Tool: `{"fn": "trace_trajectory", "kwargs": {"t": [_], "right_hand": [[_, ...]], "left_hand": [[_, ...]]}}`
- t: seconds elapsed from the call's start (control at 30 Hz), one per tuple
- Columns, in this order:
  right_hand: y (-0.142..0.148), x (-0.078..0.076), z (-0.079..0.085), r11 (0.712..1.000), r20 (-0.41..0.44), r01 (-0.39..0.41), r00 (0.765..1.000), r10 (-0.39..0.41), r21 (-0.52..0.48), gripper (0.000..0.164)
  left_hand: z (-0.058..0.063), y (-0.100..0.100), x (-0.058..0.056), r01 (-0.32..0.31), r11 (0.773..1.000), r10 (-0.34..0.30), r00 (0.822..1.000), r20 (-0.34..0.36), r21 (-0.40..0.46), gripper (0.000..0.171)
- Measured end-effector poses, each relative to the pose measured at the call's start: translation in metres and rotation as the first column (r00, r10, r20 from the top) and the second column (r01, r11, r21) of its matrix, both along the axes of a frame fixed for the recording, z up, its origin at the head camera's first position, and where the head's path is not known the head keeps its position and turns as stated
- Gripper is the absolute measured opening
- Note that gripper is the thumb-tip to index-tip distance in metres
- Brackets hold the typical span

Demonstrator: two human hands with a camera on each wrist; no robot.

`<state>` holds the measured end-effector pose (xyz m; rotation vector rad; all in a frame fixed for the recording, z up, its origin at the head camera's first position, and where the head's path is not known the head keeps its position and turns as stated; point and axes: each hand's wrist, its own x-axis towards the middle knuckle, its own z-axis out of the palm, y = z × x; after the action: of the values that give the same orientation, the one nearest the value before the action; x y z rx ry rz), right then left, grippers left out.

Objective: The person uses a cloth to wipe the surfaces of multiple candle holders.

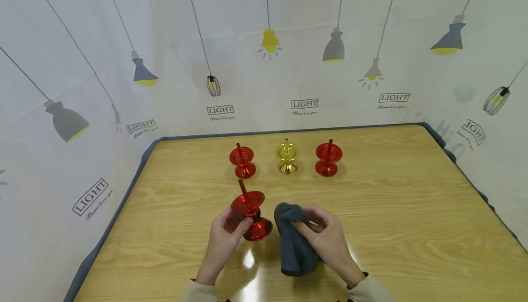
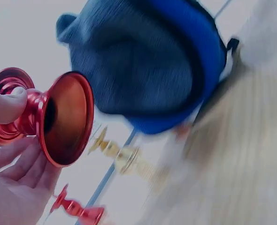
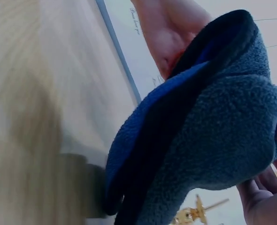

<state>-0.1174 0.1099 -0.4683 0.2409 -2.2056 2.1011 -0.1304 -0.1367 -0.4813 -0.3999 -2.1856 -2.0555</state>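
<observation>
My left hand (image 1: 224, 235) grips a shiny red candle holder (image 1: 257, 229) by its narrow waist, tilted above the table, its spike leaning up and left. The left wrist view shows the hollow underside of its base (image 2: 68, 119), facing the cloth. A folded grey-blue cloth (image 1: 294, 242) with a dark edge hangs from my right hand (image 1: 327, 235), pinched between thumb and fingers. Cloth and holder are a small gap apart in the head view. In the right wrist view the cloth (image 3: 213, 126) covers most of the left hand's work.
Behind the hands a row stands upright on the wooden table (image 1: 412, 210): a red candle holder (image 1: 245, 170) at left, a gold candle holder (image 1: 287, 167) in the middle, and another red candle holder (image 1: 326, 169) at right. A lamp-printed white curtain (image 1: 305, 73) encloses the table's far side.
</observation>
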Motion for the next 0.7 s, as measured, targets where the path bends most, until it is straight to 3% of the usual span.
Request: {"fn": "trace_trajectory", "kwargs": {"t": [0.13, 0.23, 0.43, 0.53, 0.7], "right_hand": [[0.011, 0.001, 0.008, 0.999, -0.016, 0.032, 0.999, -0.032, 0.024, 0.028], [0.023, 0.002, 0.01, 0.996, -0.029, 0.074, 0.997, -0.073, 0.05, 0.028], [0.046, 0.003, 0.01, 0.987, -0.053, 0.135, 0.99, -0.131, 0.088, 0.028], [0.051, 0.006, 0.007, 0.985, -0.038, 0.144, 0.989, -0.141, 0.098, 0.028], [0.051, 0.011, 0.003, 0.988, 0.004, 0.12, 0.993, -0.121, 0.098, 0.028]], "left_hand": [[0.0, -0.028, -0.011, -0.117, 0.992, 0.117, 0.993, -0.018, -0.046, 0.033], [-0.002, -0.05, -0.026, -0.23, 0.968, 0.232, 0.973, 0.008, -0.102, 0.033], [-0.011, -0.084, -0.065, -0.397, 0.888, 0.421, 0.905, 0.062, -0.231, 0.032], [-0.02, -0.093, -0.087, -0.457, 0.853, 0.49, 0.867, 0.086, -0.25, 0.034], [-0.031, -0.107, -0.117, -0.503, 0.834, 0.54, 0.829, 0.144, -0.227, 0.04]]}}
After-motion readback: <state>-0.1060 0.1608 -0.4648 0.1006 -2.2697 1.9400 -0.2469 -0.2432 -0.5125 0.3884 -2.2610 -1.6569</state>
